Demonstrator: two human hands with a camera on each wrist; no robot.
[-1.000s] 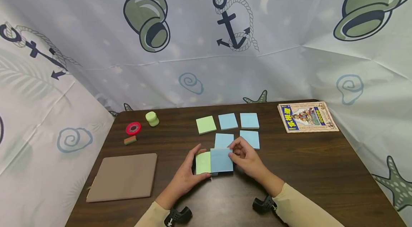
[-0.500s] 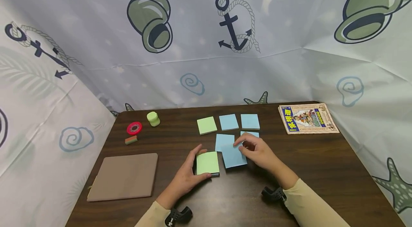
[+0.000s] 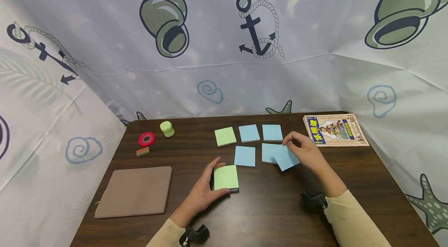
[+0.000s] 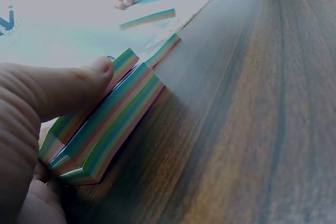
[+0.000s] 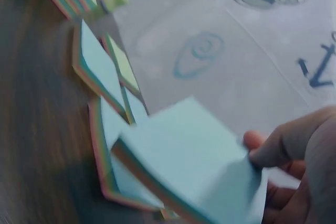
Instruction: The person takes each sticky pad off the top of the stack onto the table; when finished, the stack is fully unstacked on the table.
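Observation:
My left hand (image 3: 202, 194) grips a stack of sticky note pads (image 3: 225, 177) with a green top sheet, resting on the table. Striped, many-coloured edges of this stack (image 4: 118, 124) show in the left wrist view, the thumb along one side. Between thumb and fingers, my right hand (image 3: 308, 153) pinches a blue-topped sticky note pad (image 3: 287, 157), raised and tilted, partly covering a blue pad (image 3: 268, 153). Behind lie a green pad (image 3: 225, 137) and two blue pads (image 3: 249, 133) in a row. Another blue pad (image 3: 245, 156) lies in front of that row.
A brown folder or notebook (image 3: 134, 192) lies at left. Behind it are a red ring-shaped roll (image 3: 146, 139), a small striped block (image 3: 142, 151) and a light green rounded object (image 3: 167, 129). Printed booklets (image 3: 336, 130) sit at the back right, before a patterned curtain (image 3: 217, 52).
My right hand has lifted the blue pad off the stack and carried it right, past the front blue pad. My left hand has stayed on the stack, whose green top now shows fully.

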